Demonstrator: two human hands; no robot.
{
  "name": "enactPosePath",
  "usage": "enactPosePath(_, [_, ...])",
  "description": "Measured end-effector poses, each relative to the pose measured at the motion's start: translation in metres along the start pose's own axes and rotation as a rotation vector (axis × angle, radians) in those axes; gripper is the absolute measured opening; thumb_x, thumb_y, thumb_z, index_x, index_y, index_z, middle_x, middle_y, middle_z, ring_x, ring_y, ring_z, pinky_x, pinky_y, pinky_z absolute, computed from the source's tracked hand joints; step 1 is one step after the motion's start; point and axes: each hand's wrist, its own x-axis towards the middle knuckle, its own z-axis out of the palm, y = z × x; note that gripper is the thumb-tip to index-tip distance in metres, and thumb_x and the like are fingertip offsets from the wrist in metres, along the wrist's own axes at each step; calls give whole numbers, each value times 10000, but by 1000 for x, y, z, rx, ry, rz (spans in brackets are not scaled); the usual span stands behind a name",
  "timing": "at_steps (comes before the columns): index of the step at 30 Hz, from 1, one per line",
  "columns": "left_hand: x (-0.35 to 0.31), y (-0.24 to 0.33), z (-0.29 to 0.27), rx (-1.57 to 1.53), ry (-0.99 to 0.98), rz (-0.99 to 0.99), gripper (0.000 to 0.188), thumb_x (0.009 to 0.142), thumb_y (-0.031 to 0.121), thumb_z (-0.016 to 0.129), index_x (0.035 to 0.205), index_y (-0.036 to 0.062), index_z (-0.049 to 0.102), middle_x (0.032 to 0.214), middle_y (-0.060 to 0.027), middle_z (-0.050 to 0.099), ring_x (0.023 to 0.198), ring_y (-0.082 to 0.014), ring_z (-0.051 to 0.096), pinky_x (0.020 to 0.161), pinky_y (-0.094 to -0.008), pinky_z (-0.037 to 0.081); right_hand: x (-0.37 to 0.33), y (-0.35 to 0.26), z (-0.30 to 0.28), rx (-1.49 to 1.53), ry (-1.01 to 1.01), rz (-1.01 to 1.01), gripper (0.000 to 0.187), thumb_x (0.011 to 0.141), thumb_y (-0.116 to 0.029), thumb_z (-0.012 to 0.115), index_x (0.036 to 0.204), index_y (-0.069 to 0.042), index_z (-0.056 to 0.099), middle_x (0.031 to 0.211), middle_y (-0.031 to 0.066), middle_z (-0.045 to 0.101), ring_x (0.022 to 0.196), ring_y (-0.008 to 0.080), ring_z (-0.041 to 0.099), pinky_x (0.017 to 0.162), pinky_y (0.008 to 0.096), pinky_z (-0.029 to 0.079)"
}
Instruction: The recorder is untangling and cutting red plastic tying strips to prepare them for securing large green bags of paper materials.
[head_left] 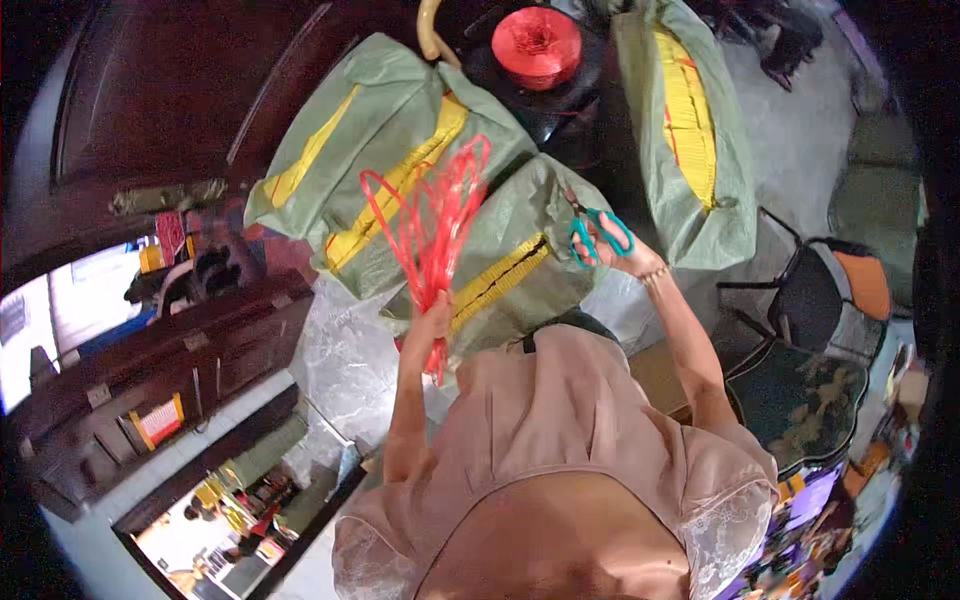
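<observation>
Red plastic twine (436, 250), gathered in a looped bundle, is the thing in hand. Seen from the head view, it rises from the left hand (432, 322), whose fingers are closed around its lower part, and fans out in front of two stuffed green sacks; whether it touches them, I cannot tell. The right hand (618, 257) grips teal-handled scissors (579, 212), well apart from the bundle, blades pointing away from the body. Preparing lengths of twine seems the step underway. Next, I judge, calls for bringing blades and loops together, keeping the left fingers clear of the cut.
</observation>
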Motion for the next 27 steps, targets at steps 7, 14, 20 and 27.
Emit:
enactPosePath(7, [-81, 37, -69, 88, 656, 315, 287, 914, 377, 465, 889, 100, 536, 567, 67, 389, 452, -44, 332, 401, -216, 247, 13, 11, 74, -500, -83, 30, 395, 821, -395, 591, 1002, -50, 529, 807, 16, 516, 716, 101, 488, 656, 227, 393])
enactPosePath(14, [-208, 76, -117, -250, 822, 822, 246, 907, 323, 496, 862, 82, 481, 536, 77, 269, 413, -34, 225, 365, -196, 173, 80, 79, 201, -903, -308, 21, 465, 735, -300, 731, 1015, -49, 458, 857, 25, 498, 835, 110, 490, 733, 261, 420])
enactPosePath(20, [-288, 79, -147, -509, 1074, 882, 224, 906, 262, 503, 1024, 86, 579, 806, 22, 590, 526, -11, 402, 412, -157, 254, 124, 175, 355, -1261, -404, -438, 752, 490, -434, 853, 958, -32, 424, 832, 50, 411, 769, 179, 431, 684, 311, 390])
enactPosePath(27, [-342, 78, -235, -440, 573, 1252, 151, 900, 217, 475, 848, 77, 495, 649, -2, 372, 505, -131, 351, 448, -257, 281, 154, 291, 494, -1031, -398, -899, 766, 489, -484, 827, 904, -8, 393, 710, 134, 513, 671, 321, 543, 644, 426, 423])
